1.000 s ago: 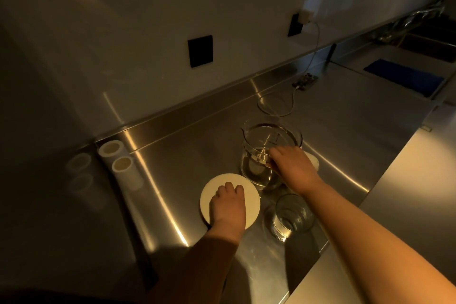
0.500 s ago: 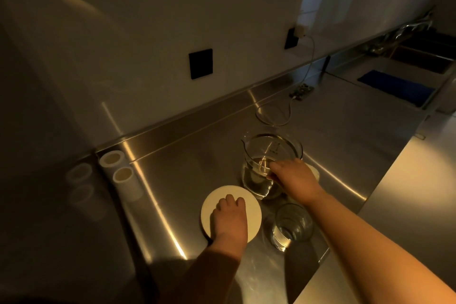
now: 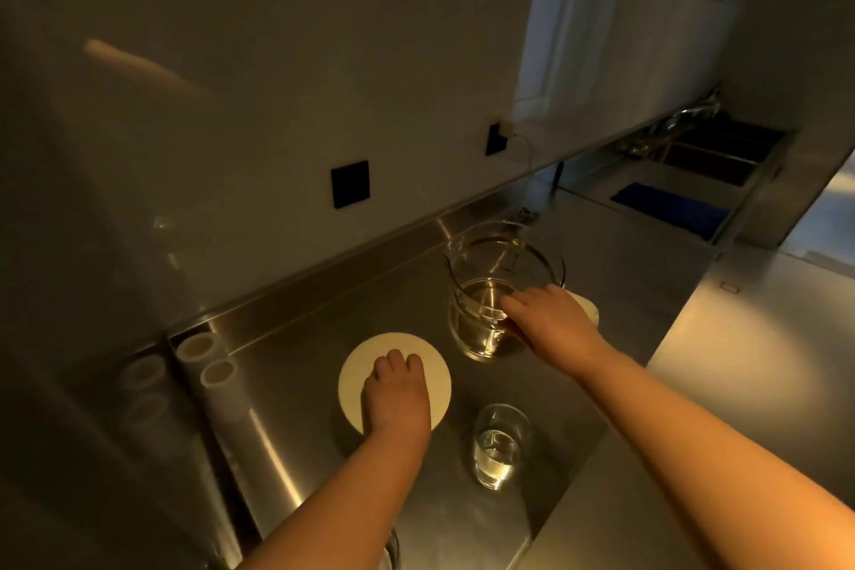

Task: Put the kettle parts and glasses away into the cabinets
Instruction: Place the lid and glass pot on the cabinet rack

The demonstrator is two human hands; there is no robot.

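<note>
Dim warm light falls over a brushed stainless-steel countertop (image 3: 296,329) that runs along a pale wall with a low steel upstand. On the wall sit a square black socket plate (image 3: 350,183) and, further along, a black plug (image 3: 495,139) with a thin cable. Far along the counter lie a dark blue cloth (image 3: 671,208) and a sunken sink (image 3: 721,153) with a tap, both small and dim. Two white cylindrical tubes (image 3: 208,361) lie side by side at the counter's left edge, mirrored in a steel side panel.

Near the middle, the left hand (image 3: 395,393) lies on a round flat white disc (image 3: 393,380), knuckles up and fingers bent over its centre; whether it grips or only presses I cannot tell. Just right of the disc, the right hand (image 3: 550,324) grasps a clear glass kettle jug (image 3: 499,287) at its near side, fingers curled over the rim. A white handle part (image 3: 585,305) shows behind the hand. The jug holds some liquid; whether it rests on the steel is unclear. Nearer the viewer, apart from both hands, a clear drinking glass (image 3: 499,444) with water stands upright.
</note>
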